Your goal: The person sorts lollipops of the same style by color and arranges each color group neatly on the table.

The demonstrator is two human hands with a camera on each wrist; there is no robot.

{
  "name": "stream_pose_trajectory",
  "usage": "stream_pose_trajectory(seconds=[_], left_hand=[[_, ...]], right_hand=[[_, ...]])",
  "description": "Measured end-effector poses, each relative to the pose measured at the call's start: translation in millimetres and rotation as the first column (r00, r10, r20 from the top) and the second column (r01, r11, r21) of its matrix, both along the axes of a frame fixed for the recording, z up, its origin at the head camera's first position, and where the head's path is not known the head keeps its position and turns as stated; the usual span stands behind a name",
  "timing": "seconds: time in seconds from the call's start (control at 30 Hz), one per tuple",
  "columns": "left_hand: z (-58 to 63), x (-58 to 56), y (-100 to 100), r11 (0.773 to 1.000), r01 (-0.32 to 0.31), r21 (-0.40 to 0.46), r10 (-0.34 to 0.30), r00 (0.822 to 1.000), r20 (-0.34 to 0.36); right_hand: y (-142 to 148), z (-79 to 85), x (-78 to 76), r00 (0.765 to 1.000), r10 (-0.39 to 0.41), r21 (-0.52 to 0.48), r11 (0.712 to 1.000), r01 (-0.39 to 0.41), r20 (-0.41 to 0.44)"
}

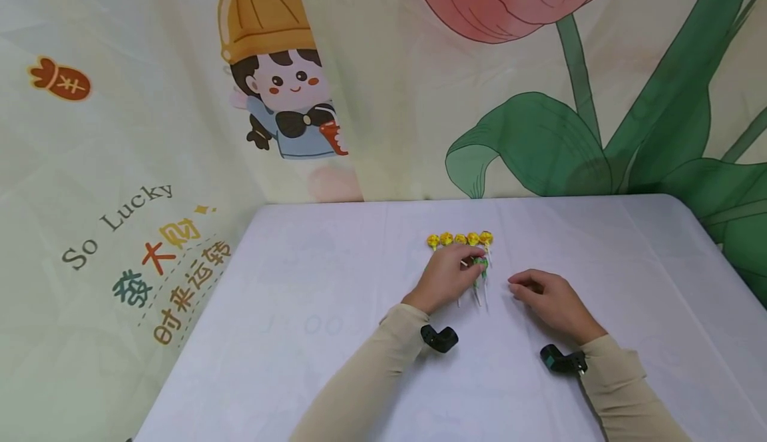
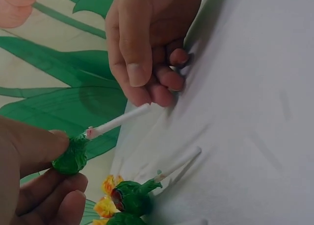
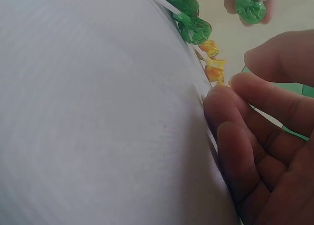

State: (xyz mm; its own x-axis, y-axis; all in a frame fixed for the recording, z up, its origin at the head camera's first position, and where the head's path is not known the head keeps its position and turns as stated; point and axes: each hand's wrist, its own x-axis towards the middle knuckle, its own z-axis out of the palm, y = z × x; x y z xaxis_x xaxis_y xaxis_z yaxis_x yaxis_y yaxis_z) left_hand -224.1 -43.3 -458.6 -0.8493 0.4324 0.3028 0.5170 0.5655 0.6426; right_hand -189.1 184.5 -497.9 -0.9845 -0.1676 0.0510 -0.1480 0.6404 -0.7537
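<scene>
Between thumb and fingers, my left hand [image 1: 445, 275] pinches a green-wrapped lollipop [image 2: 72, 157] by its candy head, and its white stick points toward my right hand. Under that hand are more green lollipops [image 2: 133, 198], lying on the table with their sticks toward me; the hand hides part of them in the head view. Just beyond, a row of several yellow lollipops [image 1: 460, 239] runs side by side. My right hand [image 1: 556, 301] is to the right of the lollipops, low over the table, with loosely bent fingers and nothing in them.
A white cloth covers the table [image 1: 629, 242]. Its far edge meets a printed curtain [image 1: 389, 96] with a cartoon figure and a large tulip. Each wrist wears a small black camera [image 1: 440, 339].
</scene>
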Motion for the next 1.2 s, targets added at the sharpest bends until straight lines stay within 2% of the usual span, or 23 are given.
stream_pose_trajectory(seconds=[0.27, 0.43, 0.73, 0.83, 1.07, 1.2], left_hand=[[3.9, -9.4, 9, 0.988, 0.0, -0.154, -0.002, 1.0, -0.013], [3.9, -12.1, 13, 0.98, 0.003, -0.198, -0.007, 1.0, -0.018], [4.6, -16.1, 18, 0.963, -0.032, -0.267, 0.022, 0.999, -0.04], [3.0, -17.3, 20, 0.951, -0.036, -0.307, 0.019, 0.998, -0.058], [-0.2, -19.1, 24, 0.91, -0.062, -0.41, -0.005, 0.987, -0.161], [-1.0, -20.2, 25, 0.888, -0.076, -0.453, -0.01, 0.983, -0.185]], right_hand=[[0, 0.3, -0.9, 1.0, 0.007, -0.025, 1.0, -0.007, -0.016], [-1, -1.2, -0.9, 1.0, 0.01, -0.026, 1.0, -0.01, -0.009], [1, -5.2, -3.3, 1.0, -0.001, -0.013, 1.0, 0.0, -0.03], [1, -5.7, -3.7, 1.0, -0.003, -0.013, 1.0, 0.003, -0.025], [2, -5.7, -4.8, 1.0, 0.0, -0.016, 1.0, 0.0, -0.031], [4, -6.9, -6.4, 0.999, -0.003, -0.011, 1.0, 0.002, -0.032]])
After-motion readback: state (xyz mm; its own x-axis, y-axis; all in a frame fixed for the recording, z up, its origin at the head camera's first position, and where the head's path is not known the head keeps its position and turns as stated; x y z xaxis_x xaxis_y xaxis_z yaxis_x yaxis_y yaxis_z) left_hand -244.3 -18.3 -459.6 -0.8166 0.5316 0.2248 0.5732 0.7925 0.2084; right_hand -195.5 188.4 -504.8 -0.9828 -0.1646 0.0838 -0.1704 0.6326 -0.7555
